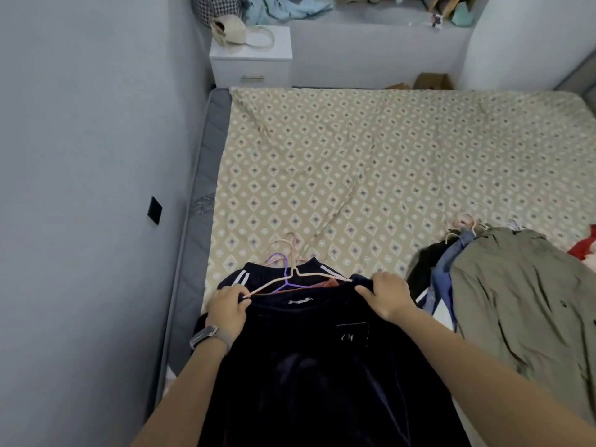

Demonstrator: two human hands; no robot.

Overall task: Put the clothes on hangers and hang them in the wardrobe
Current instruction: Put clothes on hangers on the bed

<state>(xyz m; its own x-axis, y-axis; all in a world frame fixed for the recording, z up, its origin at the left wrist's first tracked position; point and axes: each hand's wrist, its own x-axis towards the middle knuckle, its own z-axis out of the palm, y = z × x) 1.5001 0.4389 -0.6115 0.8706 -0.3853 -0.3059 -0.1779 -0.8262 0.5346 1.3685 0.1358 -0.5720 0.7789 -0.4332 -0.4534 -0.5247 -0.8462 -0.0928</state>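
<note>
Left hand (227,306) pinches pale pink wire hanger (298,275) end and dark navy velvet garment (309,366); right hand (385,296) grips garment's other shoulder (fingers curled); both over patterned beige bedsheet (387,162).

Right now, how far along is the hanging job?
Partly done, by the look of it: the pile at right already shows hanger hooks, so those clothes seem hangered. In hand: the left hand and right hand each grip the top of the dark garment by the pink hanger. Left: finishing it and carrying everything to the wardrobe, which is not in view.
</note>
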